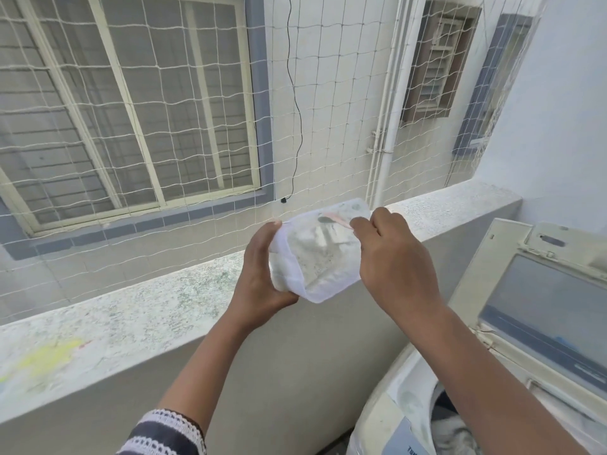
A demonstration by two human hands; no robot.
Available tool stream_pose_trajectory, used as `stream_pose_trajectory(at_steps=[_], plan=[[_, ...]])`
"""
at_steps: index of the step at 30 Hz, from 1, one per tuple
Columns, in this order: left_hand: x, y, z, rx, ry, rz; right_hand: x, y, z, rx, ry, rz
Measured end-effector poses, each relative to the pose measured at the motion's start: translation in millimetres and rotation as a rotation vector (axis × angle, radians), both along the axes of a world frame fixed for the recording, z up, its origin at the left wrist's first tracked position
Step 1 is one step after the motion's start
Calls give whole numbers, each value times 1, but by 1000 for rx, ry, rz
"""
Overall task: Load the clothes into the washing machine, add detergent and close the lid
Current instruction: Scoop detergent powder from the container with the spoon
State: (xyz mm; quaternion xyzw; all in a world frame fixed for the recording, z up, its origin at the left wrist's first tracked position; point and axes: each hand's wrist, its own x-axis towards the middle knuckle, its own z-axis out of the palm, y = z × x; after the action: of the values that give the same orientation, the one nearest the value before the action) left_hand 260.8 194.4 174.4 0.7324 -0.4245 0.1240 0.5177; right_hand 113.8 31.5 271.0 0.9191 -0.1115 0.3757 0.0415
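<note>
I hold a clear plastic detergent bag of pale powder above the balcony ledge. My left hand grips the bag's left side and bottom. My right hand pinches a thin pinkish spoon handle at the bag's open top. The white top-load washing machine stands at the lower right with its lid raised. Grey and dark clothes lie in its drum, partly hidden by my right forearm.
A speckled stone ledge runs across the middle, with a yellow stain at its left end. A white safety net spans the opening above it. A white wall rises behind the machine on the right.
</note>
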Motion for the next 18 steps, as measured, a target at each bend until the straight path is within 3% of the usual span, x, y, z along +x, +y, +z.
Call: stream_pose_trajectory(at_steps=[4, 8, 18], plan=[[-1, -3, 0, 15, -151, -15, -6, 3, -7, -97, -42, -11], [0, -4, -1, 4, -182, -7, -12, 1, -24, -122, -92, 21], [0, -6, -2, 14, -285, 1, -22, 42, -47, -8, -8, 90]])
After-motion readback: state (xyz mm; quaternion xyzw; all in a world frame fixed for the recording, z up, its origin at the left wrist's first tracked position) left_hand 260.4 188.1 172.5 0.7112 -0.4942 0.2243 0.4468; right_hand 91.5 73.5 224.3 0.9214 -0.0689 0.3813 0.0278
